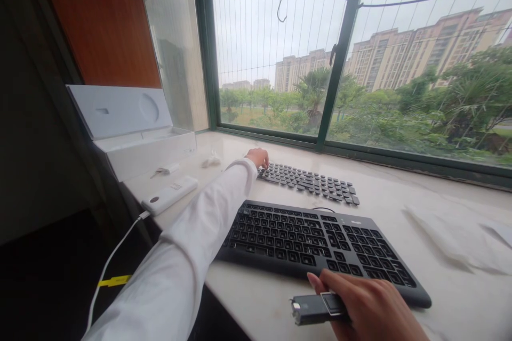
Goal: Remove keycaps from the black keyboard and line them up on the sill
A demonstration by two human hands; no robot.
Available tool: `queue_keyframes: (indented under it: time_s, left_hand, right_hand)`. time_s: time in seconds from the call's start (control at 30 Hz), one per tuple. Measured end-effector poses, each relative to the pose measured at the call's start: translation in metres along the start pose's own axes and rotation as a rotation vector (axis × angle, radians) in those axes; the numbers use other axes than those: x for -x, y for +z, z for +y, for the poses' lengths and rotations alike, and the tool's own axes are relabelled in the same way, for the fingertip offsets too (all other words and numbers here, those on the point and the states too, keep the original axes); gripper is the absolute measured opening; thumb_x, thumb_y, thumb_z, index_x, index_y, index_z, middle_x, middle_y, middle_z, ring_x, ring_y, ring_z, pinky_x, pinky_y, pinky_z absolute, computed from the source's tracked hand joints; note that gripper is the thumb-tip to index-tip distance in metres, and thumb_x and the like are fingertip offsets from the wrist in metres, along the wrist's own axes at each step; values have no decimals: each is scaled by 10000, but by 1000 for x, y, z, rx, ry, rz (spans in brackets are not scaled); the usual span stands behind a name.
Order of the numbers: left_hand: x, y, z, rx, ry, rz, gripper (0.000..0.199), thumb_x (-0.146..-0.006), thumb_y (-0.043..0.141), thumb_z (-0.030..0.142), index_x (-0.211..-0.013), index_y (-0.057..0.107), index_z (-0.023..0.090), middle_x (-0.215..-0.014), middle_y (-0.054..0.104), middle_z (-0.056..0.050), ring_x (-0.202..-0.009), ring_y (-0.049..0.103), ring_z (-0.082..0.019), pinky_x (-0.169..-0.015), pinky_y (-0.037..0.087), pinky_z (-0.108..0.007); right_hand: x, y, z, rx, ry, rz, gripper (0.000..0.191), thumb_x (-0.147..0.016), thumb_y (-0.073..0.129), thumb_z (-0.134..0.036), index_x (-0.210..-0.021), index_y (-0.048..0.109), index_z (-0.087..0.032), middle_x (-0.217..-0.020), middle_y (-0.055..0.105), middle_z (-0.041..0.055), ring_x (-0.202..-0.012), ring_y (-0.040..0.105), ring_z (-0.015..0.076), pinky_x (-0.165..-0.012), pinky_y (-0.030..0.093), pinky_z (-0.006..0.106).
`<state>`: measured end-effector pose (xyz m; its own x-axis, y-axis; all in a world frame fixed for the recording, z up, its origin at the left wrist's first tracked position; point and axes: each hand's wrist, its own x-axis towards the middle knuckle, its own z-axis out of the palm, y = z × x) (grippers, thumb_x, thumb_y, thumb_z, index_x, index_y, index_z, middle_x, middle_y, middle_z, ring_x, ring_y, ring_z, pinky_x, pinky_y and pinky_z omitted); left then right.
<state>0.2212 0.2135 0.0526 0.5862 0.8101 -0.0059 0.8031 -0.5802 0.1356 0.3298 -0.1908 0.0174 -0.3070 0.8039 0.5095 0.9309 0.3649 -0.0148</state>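
Note:
A black keyboard base [280, 266] without keycaps lies at an angle on the pale marble sill. Behind it, loose dark keycaps [308, 180] are laid out in rows. My left hand [258, 157] reaches to the left end of those rows, fingers bent down at a keycap; whatever is between the fingertips is too small to make out. Near the keyboard's front edge, my right hand [366, 298] is wrapped round a dark handheld tool [312, 309] with a metallic tip pointing left.
An open white box [148, 152] stands at the left. A white device [170, 195] with a cable [106, 266] lies before it, near small items [166, 169] and crumpled plastic [211, 159]. Clear wrapping [456, 237] lies at the right. The window frame [272, 136] runs behind.

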Motion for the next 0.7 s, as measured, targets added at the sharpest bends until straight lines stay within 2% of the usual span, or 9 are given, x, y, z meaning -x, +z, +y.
queue_keyframes:
  time_s: [0.2, 0.43, 0.57, 0.7]
  left_hand:
    - [2, -1, -1, 26, -12, -3, 176, -714, 726, 267, -887, 756, 257, -807, 738, -5, -584, 636, -98, -762, 480, -220]
    - [5, -4, 2, 36, -26, 45, 138, -729, 711, 242, -860, 753, 239, -794, 737, -16, -600, 644, -102, -766, 482, -218]
    - [11, -13, 4, 31, -53, 99, 162, -701, 740, 221, -863, 749, 223, -786, 733, -42, -692, 666, -134, -826, 470, -239]
    - [30, -28, 8, 44, -91, 144, 147, -721, 723, 215, -866, 744, 208, -764, 729, -42, -714, 672, -147, -829, 473, -256]
  right_hand:
    - [1, 1, 1, -9, 3, -5, 311, -950, 442, -314, -652, 482, -236, -532, 590, -51, -432, 597, 131, -440, 296, 290]
    - [2, 4, 5, -1, 10, -21, 306, -952, 434, -311, -662, 501, -238, -548, 609, -46, -445, 609, 134, -442, 303, 287]
    - [3, 4, 8, -8, 3, -50, 297, -953, 423, -313, -686, 530, -236, -569, 627, -32, -481, 630, 144, -460, 330, 272]
    - [3, 2, 8, 15, 23, -41, 315, -955, 399, -323, -709, 576, -237, -588, 647, -13, -504, 642, 160, -472, 351, 270]
